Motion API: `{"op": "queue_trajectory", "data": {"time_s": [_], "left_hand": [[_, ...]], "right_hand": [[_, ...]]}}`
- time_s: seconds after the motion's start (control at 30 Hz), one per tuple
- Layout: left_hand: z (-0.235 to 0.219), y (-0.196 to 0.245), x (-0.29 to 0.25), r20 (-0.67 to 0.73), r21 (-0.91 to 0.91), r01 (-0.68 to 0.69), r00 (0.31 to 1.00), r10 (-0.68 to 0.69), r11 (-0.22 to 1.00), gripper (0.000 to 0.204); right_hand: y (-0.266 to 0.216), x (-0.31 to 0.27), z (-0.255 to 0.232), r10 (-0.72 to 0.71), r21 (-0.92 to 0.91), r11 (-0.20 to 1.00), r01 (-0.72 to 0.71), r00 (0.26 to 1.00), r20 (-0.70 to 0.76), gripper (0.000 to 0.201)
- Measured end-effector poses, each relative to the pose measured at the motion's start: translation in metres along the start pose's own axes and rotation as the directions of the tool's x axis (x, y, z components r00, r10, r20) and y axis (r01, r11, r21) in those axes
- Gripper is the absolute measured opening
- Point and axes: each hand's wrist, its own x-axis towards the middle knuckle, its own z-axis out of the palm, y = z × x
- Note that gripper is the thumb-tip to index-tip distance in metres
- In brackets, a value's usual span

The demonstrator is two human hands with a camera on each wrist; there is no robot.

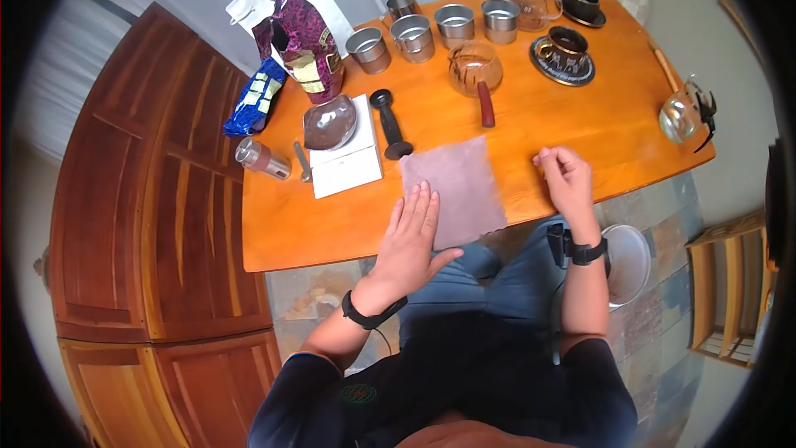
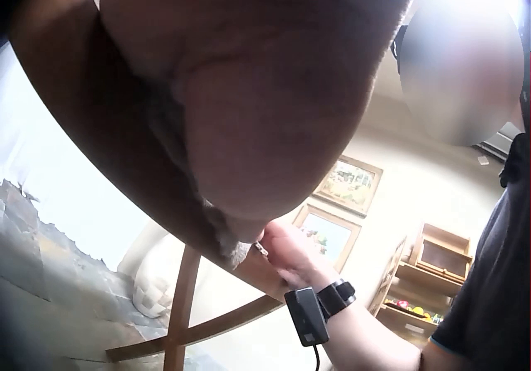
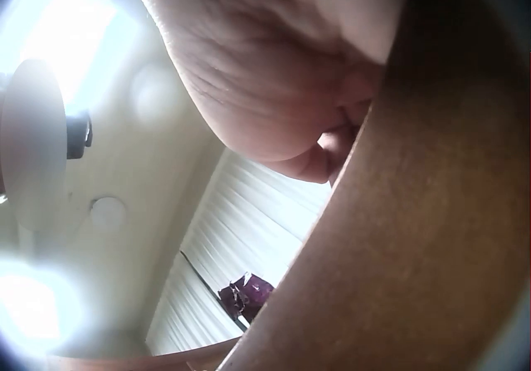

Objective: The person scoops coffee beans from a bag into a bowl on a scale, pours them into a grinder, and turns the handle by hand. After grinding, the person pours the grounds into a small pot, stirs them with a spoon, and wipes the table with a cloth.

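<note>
A thin pinkish-grey cloth (image 1: 464, 187) lies spread at the front edge of the table, one side of it hanging over the edge. My left hand (image 1: 408, 236) rests flat on its left side, fingers extended and thumb out to the side. To the right of the cloth, my right hand (image 1: 569, 187) rests at the table's front edge with its fingers loosely curled; no held thing shows in it. Beyond the cloth stands a glass pot (image 1: 475, 70) with a dark red handle. A black double-ended scoop (image 1: 390, 126) lies just left of the cloth's far corner.
Left on the wooden table (image 1: 311, 236) are a white scale (image 1: 352, 170) bearing a dark bowl (image 1: 330, 123), a hand grinder (image 1: 263, 158) and coffee bags (image 1: 307, 46). Several metal cups (image 1: 454, 26) line the back. Two cups on saucers and a glass kettle (image 1: 681, 116) stand right.
</note>
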Motion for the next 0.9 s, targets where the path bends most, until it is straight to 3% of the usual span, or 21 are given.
{"op": "queue_trajectory", "data": {"time_s": [0.33, 0.6, 0.9], "left_hand": [[-0.004, 0.002, -0.018, 0.024, -0.034, 0.054, 0.998, -0.053, 0.998, 0.098], [-0.024, -0.004, -0.020, 0.000, -0.071, 0.118, 0.993, -0.118, 0.990, 0.078], [-0.029, -0.010, -0.034, -0.034, -0.094, 0.179, 0.982, -0.183, 0.979, 0.069]], "right_hand": [[-0.003, -0.002, -0.002, -0.021, -0.052, 0.998, 0.023, 0.999, 0.038, 0.024], [-0.002, -0.001, -0.002, -0.026, -0.046, 0.999, 0.027, 0.999, 0.026, 0.023], [-0.006, -0.002, -0.003, -0.011, -0.074, 0.997, 0.013, 0.999, 0.031, 0.022]]}}
